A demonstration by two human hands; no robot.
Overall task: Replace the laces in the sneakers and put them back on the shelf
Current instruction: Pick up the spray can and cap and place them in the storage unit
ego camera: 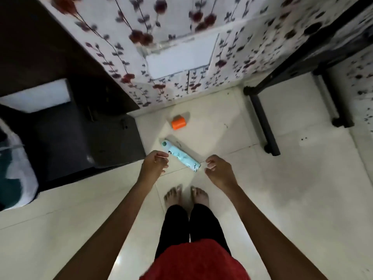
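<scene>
No sneakers, laces or shelf appear in the head view. I stand barefoot on a pale tiled floor (282, 188). My left hand (154, 165) is held out in front of me with its fingers loosely curled and nothing in it. My right hand (219, 170) is held out the same way, fingers loosely curled and holding nothing. Between the two hands, on the floor beyond them, lies a light blue spray can (181, 155).
An orange cap (178, 123) lies on the floor near the flowered wall (181, 27). A dark cabinet (84, 138) stands at the left, and a black metal stand leg (264, 126) at the right. A bed edge (12, 168) shows at far left.
</scene>
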